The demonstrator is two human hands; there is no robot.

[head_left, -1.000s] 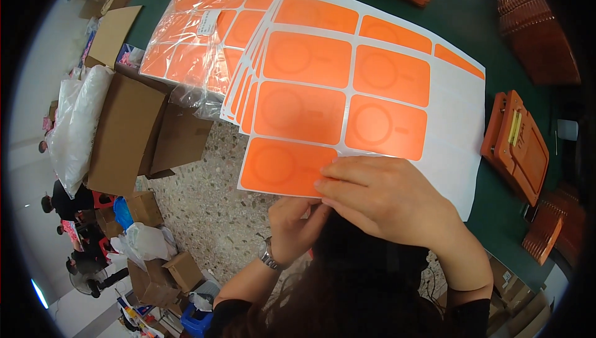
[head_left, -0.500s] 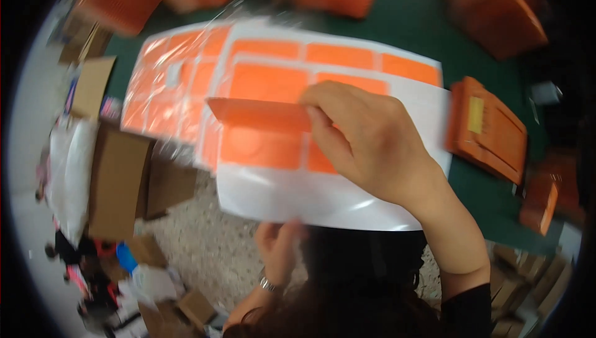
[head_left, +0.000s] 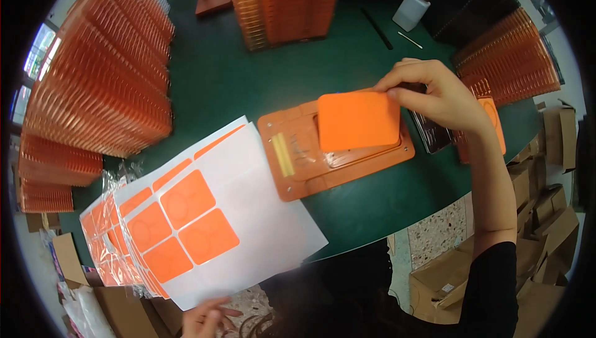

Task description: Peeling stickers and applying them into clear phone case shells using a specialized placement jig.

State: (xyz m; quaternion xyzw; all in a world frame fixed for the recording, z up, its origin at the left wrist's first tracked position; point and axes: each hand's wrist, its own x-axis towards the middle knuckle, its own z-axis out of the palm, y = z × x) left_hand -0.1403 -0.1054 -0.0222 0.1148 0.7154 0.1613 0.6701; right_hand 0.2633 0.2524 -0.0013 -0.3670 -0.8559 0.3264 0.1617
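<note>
Between the thumb and fingers of my right hand [head_left: 434, 89], an orange rounded-corner sticker [head_left: 359, 120] is pinched by its upper right corner. It hangs over an orange-brown rectangular plate [head_left: 347, 173] with a recess and a yellow strip on its left part; the sticker hides part of the recess. My left hand [head_left: 208, 318] is at the lower edge, fingers apart and holding nothing, by the near edge of the white sticker sheets [head_left: 267, 226]. Several orange stickers remain on the top sheet. Clear plastic film [head_left: 115, 226] lies over the sheets' left end.
Tall stacks of orange trays [head_left: 105, 71] line the left; another orange stack [head_left: 288, 5] stands at the back. On the right are a dark flat case [head_left: 431, 132], a white bottle [head_left: 411, 12] and more trays [head_left: 512, 58]. Cardboard boxes [head_left: 447, 276] crowd the floor.
My right hand has carried the sticker off the sheet, rightward to above the plate. My view has turned toward the right. My left hand stays near the sheets' near edge.
</note>
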